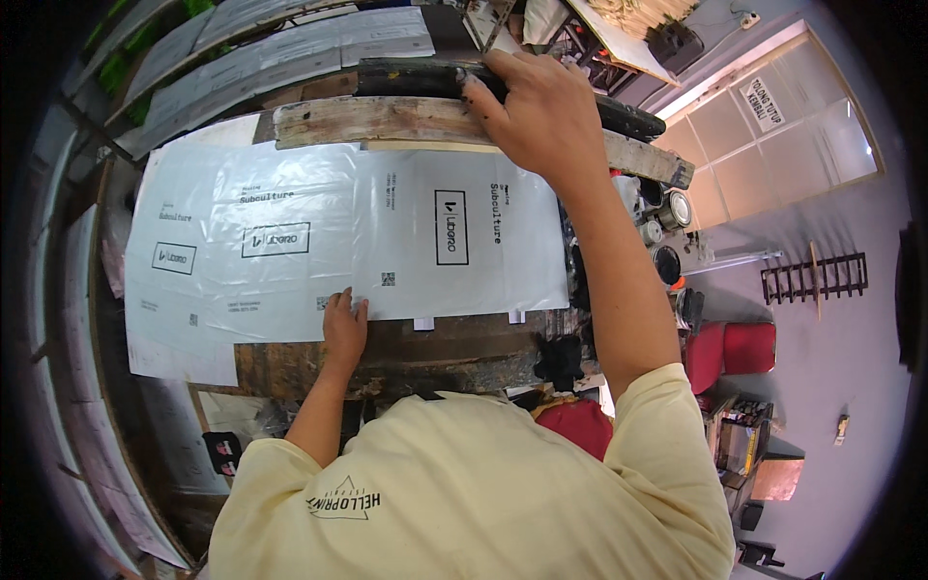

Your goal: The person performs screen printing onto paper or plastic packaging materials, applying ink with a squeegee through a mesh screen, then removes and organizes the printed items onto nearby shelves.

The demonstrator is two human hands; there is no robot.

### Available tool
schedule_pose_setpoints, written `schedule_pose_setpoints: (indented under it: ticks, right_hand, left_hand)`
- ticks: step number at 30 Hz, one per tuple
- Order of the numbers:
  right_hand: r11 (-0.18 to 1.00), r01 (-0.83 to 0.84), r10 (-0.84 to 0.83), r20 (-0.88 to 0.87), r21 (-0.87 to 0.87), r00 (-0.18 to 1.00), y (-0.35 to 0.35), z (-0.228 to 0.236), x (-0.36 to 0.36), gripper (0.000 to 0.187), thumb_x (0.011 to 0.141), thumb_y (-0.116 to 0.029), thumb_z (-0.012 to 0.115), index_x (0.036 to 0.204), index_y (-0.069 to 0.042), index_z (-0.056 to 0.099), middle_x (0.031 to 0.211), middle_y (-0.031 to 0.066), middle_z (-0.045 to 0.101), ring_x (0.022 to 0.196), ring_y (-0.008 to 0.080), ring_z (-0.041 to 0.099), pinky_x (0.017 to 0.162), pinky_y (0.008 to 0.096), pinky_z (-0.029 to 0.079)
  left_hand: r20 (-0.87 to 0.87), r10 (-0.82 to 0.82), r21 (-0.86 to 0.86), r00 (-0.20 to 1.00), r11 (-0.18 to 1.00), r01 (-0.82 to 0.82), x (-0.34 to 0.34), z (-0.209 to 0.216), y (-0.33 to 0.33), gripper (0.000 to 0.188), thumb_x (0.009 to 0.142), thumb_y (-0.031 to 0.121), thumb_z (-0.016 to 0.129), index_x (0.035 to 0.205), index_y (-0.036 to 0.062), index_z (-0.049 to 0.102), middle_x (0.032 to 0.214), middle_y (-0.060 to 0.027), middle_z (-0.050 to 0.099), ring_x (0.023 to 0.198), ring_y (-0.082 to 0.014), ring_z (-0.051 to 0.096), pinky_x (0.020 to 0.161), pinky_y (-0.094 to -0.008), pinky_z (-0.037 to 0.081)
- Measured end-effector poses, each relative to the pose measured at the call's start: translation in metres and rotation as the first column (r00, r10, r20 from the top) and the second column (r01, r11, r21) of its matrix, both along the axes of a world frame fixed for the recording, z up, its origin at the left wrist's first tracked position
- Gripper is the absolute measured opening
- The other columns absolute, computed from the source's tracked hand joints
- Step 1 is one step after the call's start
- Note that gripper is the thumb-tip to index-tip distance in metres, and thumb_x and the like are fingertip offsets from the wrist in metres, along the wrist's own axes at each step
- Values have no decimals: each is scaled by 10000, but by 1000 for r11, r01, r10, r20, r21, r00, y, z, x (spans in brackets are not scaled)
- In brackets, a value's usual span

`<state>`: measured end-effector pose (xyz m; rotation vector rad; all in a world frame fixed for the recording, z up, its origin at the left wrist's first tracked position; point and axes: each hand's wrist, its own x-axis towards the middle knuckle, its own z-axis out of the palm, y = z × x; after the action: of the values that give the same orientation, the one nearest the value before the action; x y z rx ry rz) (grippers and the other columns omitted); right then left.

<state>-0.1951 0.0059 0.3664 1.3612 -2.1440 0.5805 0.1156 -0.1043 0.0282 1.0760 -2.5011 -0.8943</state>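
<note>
My left hand [345, 329] rests at the near edge of the printed silvery plastic sheets [416, 242], its fingers lying on the plastic with a small gap beside the thumb. The sheets overlap in a row across the worktable [445, 348] and carry black print. At the far side, my right hand [541, 116] is closed over a worn wooden frame bar [377, 120]; some of its fingertips are hidden behind the bar. A dark padded bar [416, 79] runs just beyond the wooden one.
More printed sheets [280, 60] lie on racks at the far left. Cans [675, 209] and bottles crowd the table's right end. A dark cloth [559, 362] is at the near right edge. A red chair [749, 348] stands to the right, below a wall rack [814, 278].
</note>
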Motion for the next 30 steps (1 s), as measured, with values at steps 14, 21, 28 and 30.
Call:
schedule_pose_setpoints:
  ticks: [14, 21, 28, 30]
  right_hand:
    - [997, 54, -54, 8, 53, 999, 0, 1, 1, 419, 926, -472, 632, 992, -71, 734, 885, 116, 715, 914, 331, 679, 859, 483, 475]
    - [995, 49, -51, 28, 90, 998, 0, 4, 6, 386, 929, -440, 642, 1010, -70, 717, 914, 138, 707, 983, 327, 664, 864, 467, 465]
    - [991, 57, -60, 20, 118, 998, 3, 1, 8, 396, 937, -438, 637, 1054, -68, 715, 916, 134, 703, 986, 332, 665, 856, 467, 464]
    - [994, 51, -51, 3, 97, 999, 4, 0, 8, 399, 938, -436, 635, 1066, -66, 714, 917, 134, 702, 982, 335, 666, 853, 471, 464]
  left_hand:
    - [-14, 19, 41, 1000, 999, -18, 37, 19, 24, 277, 934, 205, 723, 1108, -9, 701, 955, -166, 662, 858, -336, 661, 753, -447, 522]
    - [-62, -151, 77, 987, 985, 155, 77, -7, 61, 149, 917, 169, 729, 950, 37, 668, 882, -144, 626, 819, -357, 627, 723, -473, 497]
    - [-143, -176, -9, 974, 984, 177, 81, -10, 64, 161, 918, 142, 722, 981, 34, 621, 919, -158, 604, 891, -382, 611, 766, -480, 487]
    - [-141, -188, -1, 972, 982, 190, 82, -11, 63, 166, 918, 138, 723, 980, 27, 615, 922, -164, 603, 893, -388, 609, 773, -484, 484]
